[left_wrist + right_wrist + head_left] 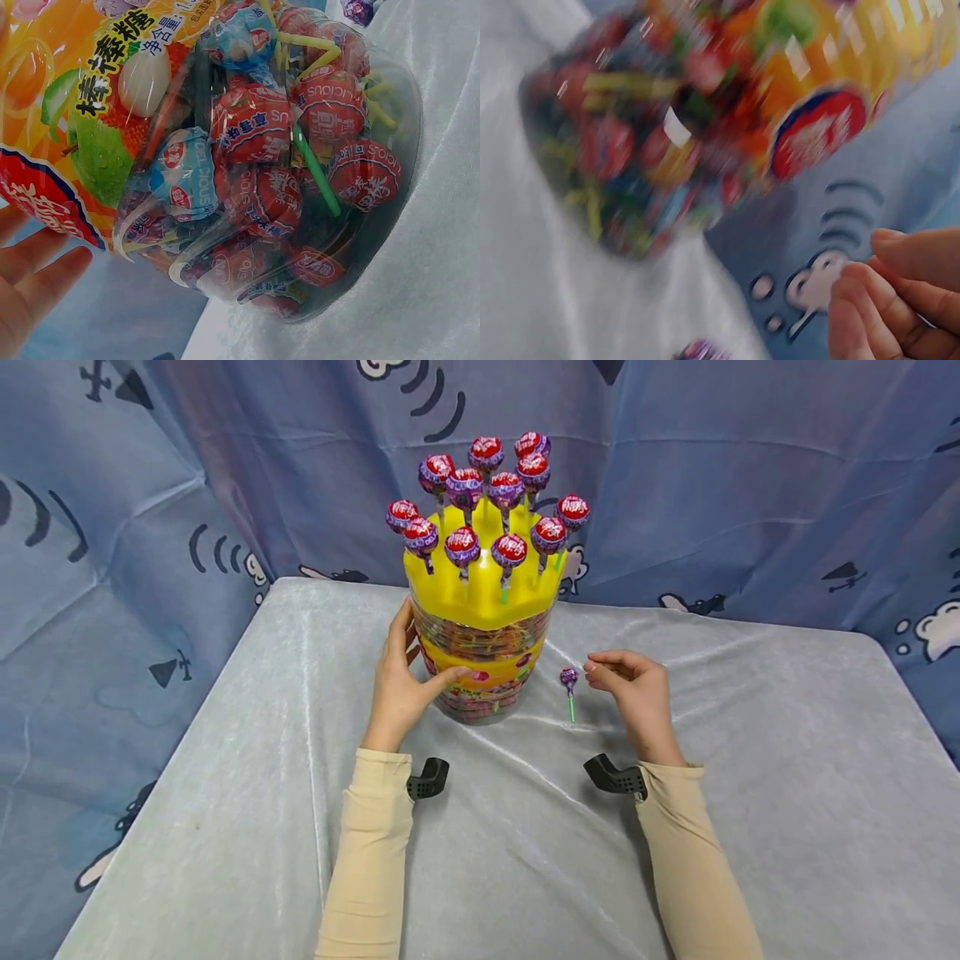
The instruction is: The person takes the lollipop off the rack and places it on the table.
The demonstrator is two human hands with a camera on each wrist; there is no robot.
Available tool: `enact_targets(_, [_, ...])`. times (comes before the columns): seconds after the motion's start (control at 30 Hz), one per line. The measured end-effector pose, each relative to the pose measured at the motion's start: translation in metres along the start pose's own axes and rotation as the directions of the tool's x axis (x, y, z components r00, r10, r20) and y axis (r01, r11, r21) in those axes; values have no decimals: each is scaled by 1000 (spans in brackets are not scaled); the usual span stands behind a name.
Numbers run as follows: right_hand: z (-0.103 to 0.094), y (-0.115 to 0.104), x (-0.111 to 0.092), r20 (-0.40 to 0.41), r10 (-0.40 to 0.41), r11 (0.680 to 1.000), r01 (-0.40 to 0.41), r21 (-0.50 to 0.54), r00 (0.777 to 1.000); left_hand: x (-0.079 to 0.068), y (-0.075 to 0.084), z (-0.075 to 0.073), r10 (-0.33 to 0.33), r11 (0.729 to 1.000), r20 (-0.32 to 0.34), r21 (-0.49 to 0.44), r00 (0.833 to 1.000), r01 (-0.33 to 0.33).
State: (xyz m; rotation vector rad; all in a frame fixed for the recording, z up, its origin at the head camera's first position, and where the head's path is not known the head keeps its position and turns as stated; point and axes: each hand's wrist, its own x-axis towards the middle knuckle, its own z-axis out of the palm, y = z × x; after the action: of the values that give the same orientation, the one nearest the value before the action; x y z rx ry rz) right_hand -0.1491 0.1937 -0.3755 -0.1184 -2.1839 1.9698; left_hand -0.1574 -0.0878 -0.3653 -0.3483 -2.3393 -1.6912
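Note:
A large clear plastic jar (491,639) of lollipops stands upright on the table, with a yellow lid (480,597) and wrapped lollipops (462,547) sticking up from it. My left hand (405,681) holds the jar's left side, thumb across the front label, fingers round the far side. In the left wrist view, part of that hand (34,289) shows beside the label. A single purple-wrapped lollipop (569,681) with a green stick lies right of the jar. Just right of its head is my right hand (630,689), fingers loosely bent. The right wrist view shows nothing between the fingertips (855,281).
A pale grey cloth covers the table (225,777). Behind and to the left hangs a blue patterned curtain (675,485). Several wrapped lollipops (255,124) fill the lower part of the jar, seen through its wall.

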Motion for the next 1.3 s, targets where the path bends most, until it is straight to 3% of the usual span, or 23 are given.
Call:
enact_targets(0.3, [13, -44, -3, -24, -121, 978, 123, 167, 992, 0, 0, 0, -12, 1000, 2, 5, 1000, 12])
enact_targets(0.53, [25, -76, -1, -23, -252, 940, 251, 232, 967, 0, -1, 1, -11, 1000, -2, 8, 1000, 11])
enact_targets(0.77, [40, -100, 2, -39, -355, 907, 354, 230, 934, -1, -1, 1, -6, 1000, -3, 16, 1000, 7])
enact_targets(0.97, [50, -114, 7, -55, -385, 884, 385, 264, 921, -1, 0, 0, -14, 1000, -4, 19, 1000, 14])
enact_targets(1.3, [56, -125, 11, -82, -369, 900, 378, 219, 926, -1, -1, 0, -18, 1000, 0, 23, 1000, 18])
